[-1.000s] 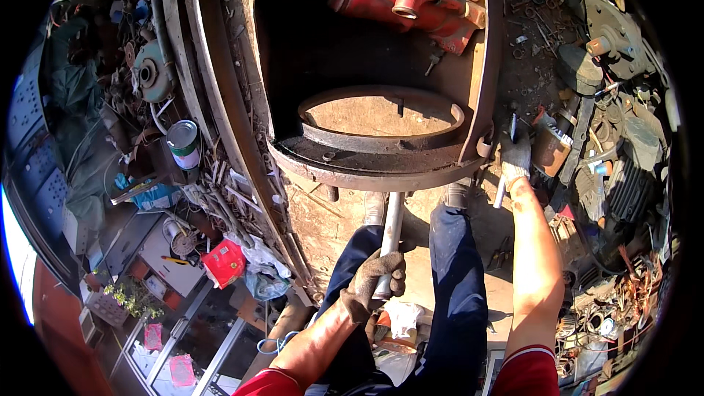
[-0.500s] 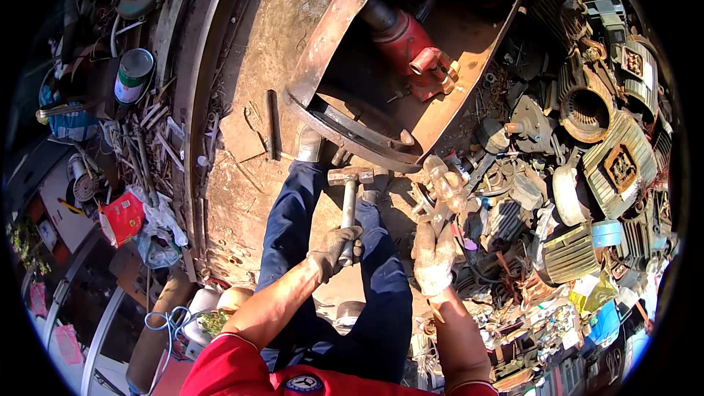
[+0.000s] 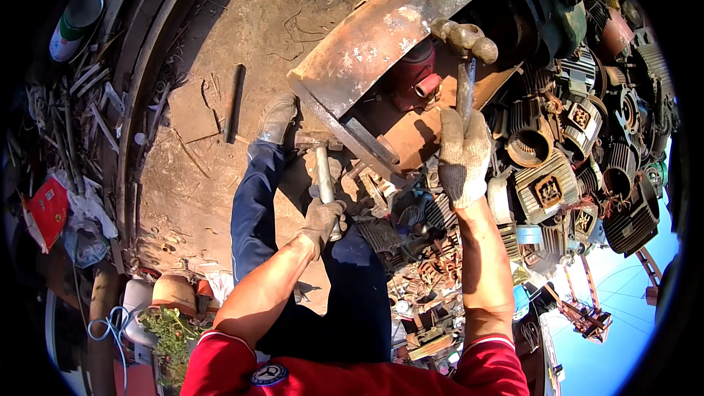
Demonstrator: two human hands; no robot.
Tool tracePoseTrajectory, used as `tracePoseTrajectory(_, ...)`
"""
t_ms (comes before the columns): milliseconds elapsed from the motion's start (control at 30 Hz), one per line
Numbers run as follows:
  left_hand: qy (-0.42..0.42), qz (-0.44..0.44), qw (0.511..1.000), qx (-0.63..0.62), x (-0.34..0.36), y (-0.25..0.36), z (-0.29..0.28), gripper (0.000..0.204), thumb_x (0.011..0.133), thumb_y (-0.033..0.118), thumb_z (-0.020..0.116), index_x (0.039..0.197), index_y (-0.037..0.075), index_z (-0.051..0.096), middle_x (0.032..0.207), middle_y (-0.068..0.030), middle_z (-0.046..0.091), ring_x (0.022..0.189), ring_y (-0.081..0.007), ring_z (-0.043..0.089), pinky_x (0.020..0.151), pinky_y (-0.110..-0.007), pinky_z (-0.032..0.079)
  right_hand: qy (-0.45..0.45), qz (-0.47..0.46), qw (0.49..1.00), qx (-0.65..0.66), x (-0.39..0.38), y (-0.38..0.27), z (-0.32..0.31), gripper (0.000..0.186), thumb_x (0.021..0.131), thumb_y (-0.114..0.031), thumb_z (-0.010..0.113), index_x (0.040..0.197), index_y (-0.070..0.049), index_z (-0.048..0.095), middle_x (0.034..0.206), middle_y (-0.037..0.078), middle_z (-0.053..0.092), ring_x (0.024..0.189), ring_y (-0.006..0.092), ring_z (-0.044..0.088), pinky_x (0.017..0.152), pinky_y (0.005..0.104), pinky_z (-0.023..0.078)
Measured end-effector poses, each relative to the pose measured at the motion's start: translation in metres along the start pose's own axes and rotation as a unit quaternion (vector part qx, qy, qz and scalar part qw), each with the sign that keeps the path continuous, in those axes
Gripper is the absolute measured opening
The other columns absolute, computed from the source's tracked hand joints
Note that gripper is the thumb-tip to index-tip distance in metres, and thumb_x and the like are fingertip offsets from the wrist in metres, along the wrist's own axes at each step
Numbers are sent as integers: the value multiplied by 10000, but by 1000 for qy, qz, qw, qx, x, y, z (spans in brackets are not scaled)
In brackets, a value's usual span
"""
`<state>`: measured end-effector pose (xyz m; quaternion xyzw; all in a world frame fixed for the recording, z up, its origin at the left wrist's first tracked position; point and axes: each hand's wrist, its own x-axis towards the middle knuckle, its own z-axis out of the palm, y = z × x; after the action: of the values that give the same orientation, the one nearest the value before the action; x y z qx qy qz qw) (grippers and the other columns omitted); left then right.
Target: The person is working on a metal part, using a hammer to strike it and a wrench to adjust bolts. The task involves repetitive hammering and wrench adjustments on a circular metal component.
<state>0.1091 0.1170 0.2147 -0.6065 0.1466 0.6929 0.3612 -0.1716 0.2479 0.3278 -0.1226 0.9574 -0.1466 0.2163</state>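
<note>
My left hand [image 3: 321, 221], in a grey work glove, is closed around the pale handle of a hammer [image 3: 323, 172]. The hammer's blocky head lies near my left shoe, by the rim of a large rusty metal casing [image 3: 381, 44]. My right hand [image 3: 465, 155], in a light knitted glove, grips the metal shaft of a tool with a lumpy, rust-brown head [image 3: 466, 38]. I hold that tool upright over the casing's open side; its exact kind is unclear. Inside the casing sits a red jack-like device [image 3: 414, 81], partly hidden in shadow.
Scrap motor housings [image 3: 548, 194] with ribbed sides pile up on the right. A dark bar [image 3: 234, 103] lies on the dirt floor. At left are long metal rails [image 3: 136, 117], a paint can [image 3: 76, 22] and a red bag [image 3: 46, 213]. Pots and a plant [image 3: 170, 337] stand lower left.
My right hand has risen with the tool, from beside the scrap to over the casing. The hammer stays in my left hand. My view has shifted to the right.
</note>
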Motion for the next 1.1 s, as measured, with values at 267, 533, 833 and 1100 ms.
tracePoseTrajectory(267,-16,44,999,-7,3,20,25,192,906,33,624,1081,39,544,756,-65,568,519,-174,568,430,-328,506,-24,-137,988,-60,39,-45,-38,201,1022,-179,609,1171,-58,671,964,179,624,793,351,673,668,448,534)
tracePoseTrajectory(533,0,88,996,17,18,-15,24,223,844,91,695,1014,-13,596,734,-81,608,549,-219,616,457,-360,482,122,-50,990,42,23,-60,-60,312,1053,-253,580,1215,14,601,873,199,637,804,383,645,703,437,527)
tracePoseTrajectory(833,12,105,994,-29,31,-40,15,191,871,146,748,858,-3,630,666,-35,595,499,-152,567,450,-341,422,87,-3,996,19,27,-87,-49,353,997,-330,708,935,-12,568,738,125,571,658,194,527,633,368,472)
tracePoseTrajectory(1100,-8,85,996,-21,22,-39,6,135,903,154,668,950,52,594,691,-39,577,460,-170,534,414,-336,406,33,24,999,-13,44,-81,-67,404,944,-357,742,926,26,615,793,248,667,707,393,663,670,467,506)
